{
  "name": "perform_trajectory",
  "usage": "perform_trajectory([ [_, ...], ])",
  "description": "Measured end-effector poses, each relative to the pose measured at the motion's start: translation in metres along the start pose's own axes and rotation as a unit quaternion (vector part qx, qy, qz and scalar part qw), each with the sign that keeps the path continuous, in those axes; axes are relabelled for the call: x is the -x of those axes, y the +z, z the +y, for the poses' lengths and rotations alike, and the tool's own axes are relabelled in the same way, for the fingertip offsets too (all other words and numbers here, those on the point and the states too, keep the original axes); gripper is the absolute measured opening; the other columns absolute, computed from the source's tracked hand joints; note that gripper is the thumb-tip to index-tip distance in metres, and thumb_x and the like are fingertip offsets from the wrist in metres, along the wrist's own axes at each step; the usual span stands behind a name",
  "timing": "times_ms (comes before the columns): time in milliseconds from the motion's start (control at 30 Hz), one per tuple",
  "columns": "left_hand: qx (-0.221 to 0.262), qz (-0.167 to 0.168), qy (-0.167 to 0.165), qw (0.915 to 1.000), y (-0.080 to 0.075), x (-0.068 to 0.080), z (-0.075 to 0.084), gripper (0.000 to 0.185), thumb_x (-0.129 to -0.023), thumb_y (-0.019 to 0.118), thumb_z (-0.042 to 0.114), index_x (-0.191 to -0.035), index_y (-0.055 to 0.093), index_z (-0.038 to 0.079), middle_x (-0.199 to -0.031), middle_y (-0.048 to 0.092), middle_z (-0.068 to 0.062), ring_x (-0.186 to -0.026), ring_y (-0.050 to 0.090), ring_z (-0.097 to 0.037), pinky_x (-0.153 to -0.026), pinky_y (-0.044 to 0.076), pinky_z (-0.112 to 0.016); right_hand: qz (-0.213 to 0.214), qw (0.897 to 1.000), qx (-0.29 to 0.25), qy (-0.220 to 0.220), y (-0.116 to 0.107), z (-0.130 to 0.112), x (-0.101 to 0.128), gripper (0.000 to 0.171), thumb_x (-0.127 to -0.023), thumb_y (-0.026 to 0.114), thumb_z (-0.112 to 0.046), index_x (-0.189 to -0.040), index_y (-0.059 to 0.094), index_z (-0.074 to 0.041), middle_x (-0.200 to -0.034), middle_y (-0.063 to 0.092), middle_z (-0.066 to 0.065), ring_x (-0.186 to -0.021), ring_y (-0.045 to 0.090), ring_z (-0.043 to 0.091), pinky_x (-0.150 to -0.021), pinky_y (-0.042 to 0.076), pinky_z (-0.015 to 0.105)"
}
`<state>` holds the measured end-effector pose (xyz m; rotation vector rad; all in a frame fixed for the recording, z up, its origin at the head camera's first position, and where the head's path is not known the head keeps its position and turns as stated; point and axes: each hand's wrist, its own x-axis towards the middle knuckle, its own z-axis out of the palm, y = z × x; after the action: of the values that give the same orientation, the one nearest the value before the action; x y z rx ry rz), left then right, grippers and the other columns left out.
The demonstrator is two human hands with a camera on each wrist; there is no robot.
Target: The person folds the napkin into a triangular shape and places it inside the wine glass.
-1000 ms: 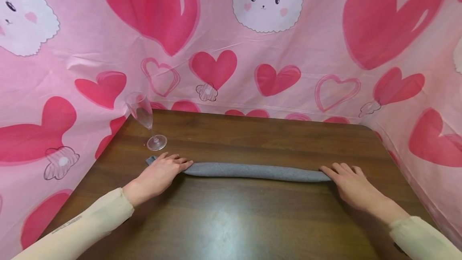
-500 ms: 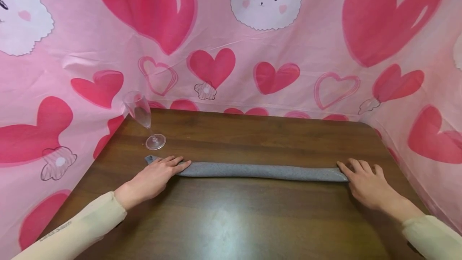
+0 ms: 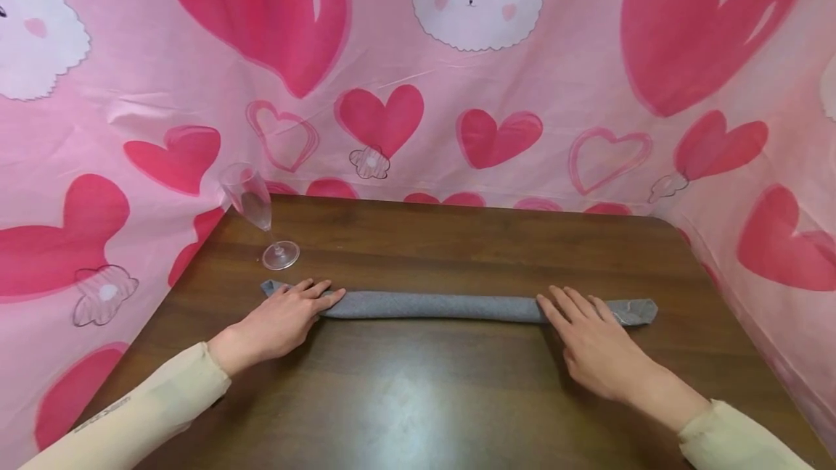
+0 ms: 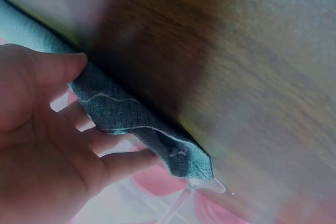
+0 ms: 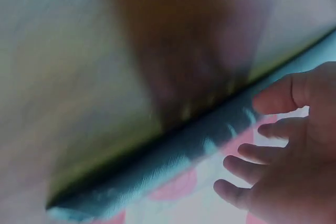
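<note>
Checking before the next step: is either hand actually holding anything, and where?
Nothing is gripped. Both hands lie flat on the rolled grey cloth: left hand near its left end, right hand short of its right end.

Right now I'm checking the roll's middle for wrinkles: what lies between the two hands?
In the head view, only the gray rolled cloth spans the gap between the left hand and the right hand, lying on the table.

right hand (image 3: 591, 343) slid inward, cloth roll (image 3: 457, 307) end uncovered
</note>
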<state>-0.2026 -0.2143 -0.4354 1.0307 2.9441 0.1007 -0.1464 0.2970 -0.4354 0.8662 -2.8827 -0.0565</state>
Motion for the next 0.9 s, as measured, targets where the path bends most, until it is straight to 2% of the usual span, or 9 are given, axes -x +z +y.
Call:
perform_trajectory([
  [67,0.006,-0.003,-0.011,0.9999,0.000,0.000,0.000,0.056,-0.098,0.071,0.005,-0.152,0.059,0.014,-0.146,0.059,-0.023,-0.130,0.055,-0.051,-0.094,0.047,-0.073,-0.032,0.999,-0.033,0.010,0.001,-0.010,-0.002,0.075,-0.092,0.075,-0.018,-0.157,0.043,0.002,-0.158,0.043,0.028,-0.143,0.043,0.047,-0.111,0.032,0.069],
  [200,0.027,-0.013,-0.029,0.9991,0.000,0.002,0.002,0.055,-0.101,0.071,0.014,-0.154,0.056,0.015,-0.150,0.055,-0.023,-0.134,0.051,-0.053,-0.096,0.042,-0.077,-0.082,0.989,-0.108,0.052,0.004,-0.014,-0.001,0.069,-0.109,0.057,-0.037,-0.163,0.033,0.000,-0.166,0.032,0.024,-0.152,0.032,0.044,-0.115,0.024,0.070],
  [300,0.056,-0.029,-0.050,0.9967,0.000,0.003,0.003,0.053,-0.107,0.064,0.030,-0.157,0.052,0.017,-0.156,0.049,-0.023,-0.141,0.044,-0.052,-0.101,0.036,-0.078,-0.082,0.986,-0.131,0.055,0.007,-0.010,0.003,0.072,-0.111,0.052,-0.044,-0.164,0.031,-0.002,-0.167,0.031,0.023,-0.153,0.029,0.043,-0.114,0.024,0.071],
  [400,0.085,-0.040,-0.076,0.9926,0.000,0.004,0.003,0.054,-0.111,0.053,0.042,-0.159,0.049,0.018,-0.160,0.043,-0.024,-0.147,0.036,-0.052,-0.105,0.029,-0.080,-0.072,0.988,-0.132,0.047,0.012,-0.004,0.006,0.072,-0.110,0.053,-0.044,-0.164,0.031,-0.001,-0.167,0.031,0.023,-0.153,0.030,0.043,-0.114,0.026,0.070],
  [467,0.088,-0.042,-0.088,0.9913,0.000,0.004,0.003,0.055,-0.112,0.049,0.043,-0.159,0.049,0.015,-0.161,0.041,-0.025,-0.148,0.033,-0.052,-0.107,0.026,-0.081,-0.066,0.989,-0.127,0.046,0.015,-0.002,0.008,0.072,-0.110,0.055,-0.043,-0.163,0.032,-0.001,-0.166,0.032,0.023,-0.152,0.031,0.044,-0.113,0.027,0.070],
  [633,0.055,-0.041,-0.129,0.9893,-0.001,0.003,0.006,0.056,-0.112,0.049,0.039,-0.154,0.052,0.003,-0.159,0.042,-0.028,-0.149,0.031,-0.052,-0.108,0.023,-0.081,-0.065,0.989,-0.124,0.045,0.016,0.000,0.008,0.071,-0.110,0.056,-0.041,-0.162,0.034,0.001,-0.165,0.034,0.025,-0.151,0.032,0.045,-0.113,0.027,0.070],
  [700,0.045,-0.037,-0.140,0.9884,-0.004,0.001,0.012,0.057,-0.111,0.051,0.037,-0.154,0.050,0.000,-0.159,0.041,-0.029,-0.149,0.031,-0.052,-0.110,0.021,-0.080,-0.067,0.989,-0.128,0.044,0.015,-0.001,0.007,0.071,-0.110,0.056,-0.041,-0.162,0.034,0.002,-0.165,0.034,0.025,-0.151,0.032,0.045,-0.113,0.027,0.071],
  [767,0.041,-0.034,-0.134,0.9896,-0.009,-0.005,0.023,0.059,-0.110,0.054,0.036,-0.155,0.047,-0.002,-0.160,0.040,-0.029,-0.150,0.030,-0.050,-0.112,0.019,-0.078,-0.068,0.988,-0.129,0.046,0.015,-0.001,0.006,0.071,-0.110,0.056,-0.041,-0.162,0.034,0.002,-0.165,0.034,0.025,-0.151,0.032,0.045,-0.113,0.027,0.071],
  [900,0.039,-0.040,-0.078,0.9954,-0.019,-0.024,0.063,0.062,-0.110,0.055,0.036,-0.160,0.041,0.001,-0.166,0.035,-0.021,-0.154,0.027,-0.044,-0.118,0.014,-0.071,-0.066,0.988,-0.128,0.047,0.015,-0.003,0.004,0.070,-0.110,0.057,-0.040,-0.161,0.035,0.003,-0.164,0.035,0.025,-0.151,0.033,0.046,-0.113,0.026,0.071],
])
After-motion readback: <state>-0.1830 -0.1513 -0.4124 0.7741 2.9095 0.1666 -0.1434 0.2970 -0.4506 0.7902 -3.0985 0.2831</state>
